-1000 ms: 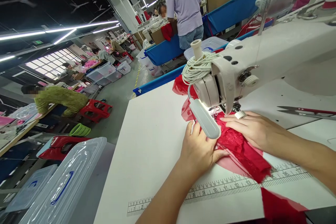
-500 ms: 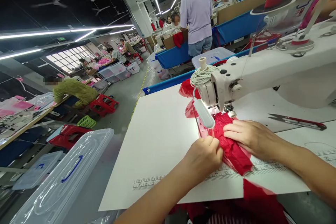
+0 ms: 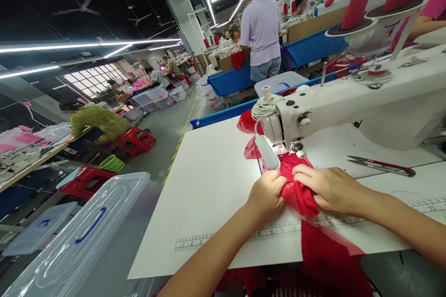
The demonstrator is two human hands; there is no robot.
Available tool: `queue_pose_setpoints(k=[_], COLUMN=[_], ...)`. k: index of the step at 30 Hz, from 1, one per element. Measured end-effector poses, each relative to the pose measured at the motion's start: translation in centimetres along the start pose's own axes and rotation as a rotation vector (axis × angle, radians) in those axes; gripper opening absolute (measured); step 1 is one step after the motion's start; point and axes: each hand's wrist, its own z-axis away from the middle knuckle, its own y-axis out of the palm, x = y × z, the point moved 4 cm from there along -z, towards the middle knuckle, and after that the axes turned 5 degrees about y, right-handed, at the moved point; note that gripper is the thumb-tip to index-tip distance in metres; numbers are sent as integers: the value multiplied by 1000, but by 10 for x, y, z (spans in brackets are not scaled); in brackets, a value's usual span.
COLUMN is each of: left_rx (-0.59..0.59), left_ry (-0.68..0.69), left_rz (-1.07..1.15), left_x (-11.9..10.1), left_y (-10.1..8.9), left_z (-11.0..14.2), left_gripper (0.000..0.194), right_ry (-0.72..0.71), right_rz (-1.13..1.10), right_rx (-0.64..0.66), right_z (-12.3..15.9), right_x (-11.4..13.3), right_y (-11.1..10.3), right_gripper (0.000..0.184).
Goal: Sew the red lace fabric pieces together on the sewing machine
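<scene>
Red lace-like fabric [image 3: 296,195] runs from under the head of a white sewing machine [image 3: 334,106] toward me. My left hand [image 3: 266,197] is closed, pinching the fabric's left side just below the small lamp [image 3: 267,152]. On the right side, my right hand [image 3: 329,189] grips the same fabric between bent fingers and thumb. The needle area is mostly hidden behind the lamp and machine head. A further length of red fabric [image 3: 324,246] hangs over the table's front edge, and sheer red pieces [image 3: 248,123] lie behind the machine head.
Thread snips [image 3: 381,165] lie right of my hands on the white table [image 3: 209,185], which has a printed ruler [image 3: 195,242]. Red thread cones [image 3: 358,0] stand above the machine. A lidded plastic bin [image 3: 87,232] is at left. A person [image 3: 261,28] stands beyond the table.
Both hands have moved slightly, and the fabric between them is more bunched. Its near end has shifted left. The view has also moved a little.
</scene>
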Motion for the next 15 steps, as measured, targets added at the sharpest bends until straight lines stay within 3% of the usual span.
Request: queue_pose_setpoints(k=[4,7,11,15], left_rx=[16,42,71,127], left_ry=[-56,-109,-225,-296], left_rz=[81,140,269,542], left_x=[-7,-7,6,25], left_y=[1,-1,-7,-11], left_z=[-2,-1,-5,-14], left_gripper=[28,17,24,16], right_ry=[26,36,20,89], right_rz=[-158,-218,-374,-533], right_rx=[-88,-115,-126,-163], right_z=[-19,-20,-17,-20], right_x=[-7,-10,-8,-10], right_y=[7,11,14,12], right_gripper=[19,25,20,27])
